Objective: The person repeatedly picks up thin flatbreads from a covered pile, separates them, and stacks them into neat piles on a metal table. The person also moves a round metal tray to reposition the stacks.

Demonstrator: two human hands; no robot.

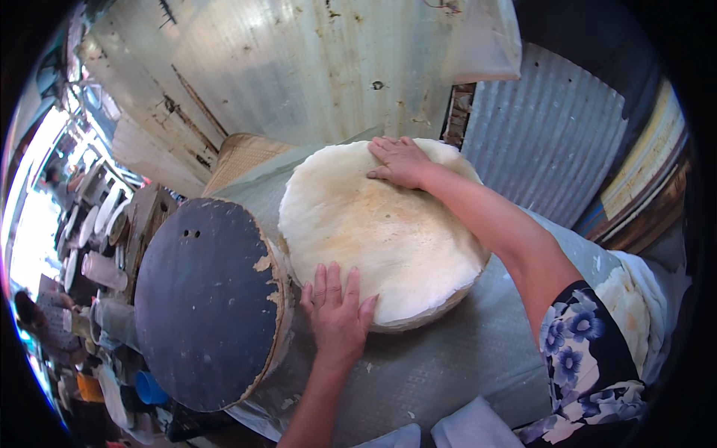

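A stack of thin, round, off-white sheets with ragged edges lies in front of me; they look like flatbread or rice wafers. The top sheet has yellowish-brown patches around its middle. My left hand rests palm down on the stack's near left edge, fingers spread. At the far edge, my right hand lies flat on the top sheet, its forearm reaching across the right side. Neither hand grips anything. Left of the stack is a dark round board with two small holes and a chipped, worn rim.
Plastic sheeting covers the surface under the stack. Behind stand a stained translucent panel and a corrugated metal sheet. More pale sheets lie at right. Leftward are a blue cup, several containers and a person.
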